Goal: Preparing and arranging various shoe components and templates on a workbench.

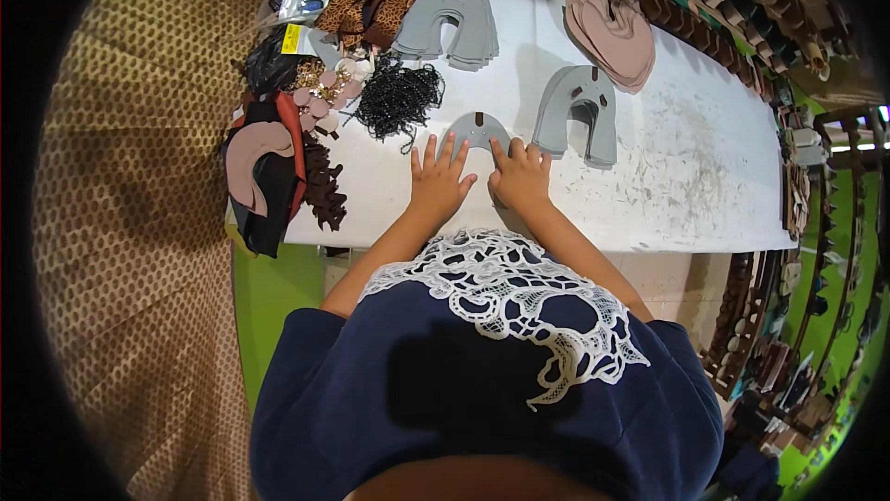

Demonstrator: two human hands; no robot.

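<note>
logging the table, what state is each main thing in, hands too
left hand, open, fingers spread
right hand, open, palm down
single gray arched piece, flat, partly covered by hands
far gray arched stack, slightly fanned
right gray arched stack, edges uneven
pink stack, fanned
black bead strands, heaped
white tabletop, scuffed toward the right

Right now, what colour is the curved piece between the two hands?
The curved piece is grey, seen best in the head view.

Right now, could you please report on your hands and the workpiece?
Left hand, right hand open, fingers at grey arch. Arch flat on white table. Nearer grey stack beside right hand.
</note>
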